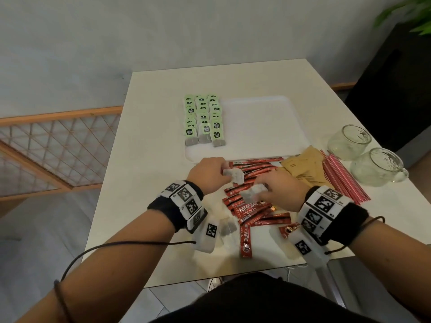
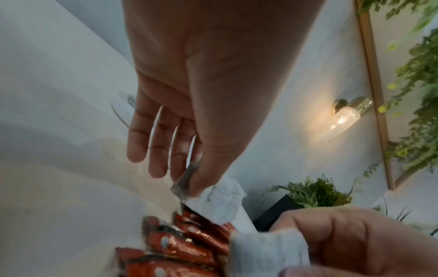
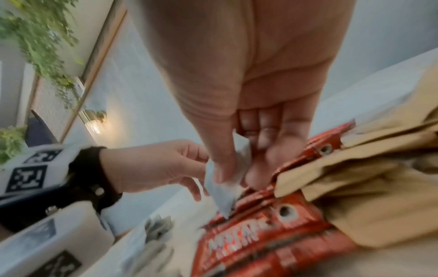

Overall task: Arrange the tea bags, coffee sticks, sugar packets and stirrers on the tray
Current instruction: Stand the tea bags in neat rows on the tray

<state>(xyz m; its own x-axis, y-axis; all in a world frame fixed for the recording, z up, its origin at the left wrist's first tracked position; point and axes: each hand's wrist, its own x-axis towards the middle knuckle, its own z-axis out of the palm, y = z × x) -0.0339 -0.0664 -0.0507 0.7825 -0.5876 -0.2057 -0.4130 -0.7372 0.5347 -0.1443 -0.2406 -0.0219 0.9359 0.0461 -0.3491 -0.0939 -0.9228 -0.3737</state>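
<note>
Both my hands work above the red coffee sticks heaped on the near table: left hand pinches one white tea bag, right hand pinches another. Farther off, the white tray carries three rows of green-tagged tea bags at its left; sugar packets and pink stirrers lie right.

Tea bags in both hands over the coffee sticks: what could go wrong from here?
1. The left hand and right hand each only pinch a tea bag; one may slip into the coffee sticks.
2. The glass mugs stand near the table edge; a right sweep could knock them.
</note>
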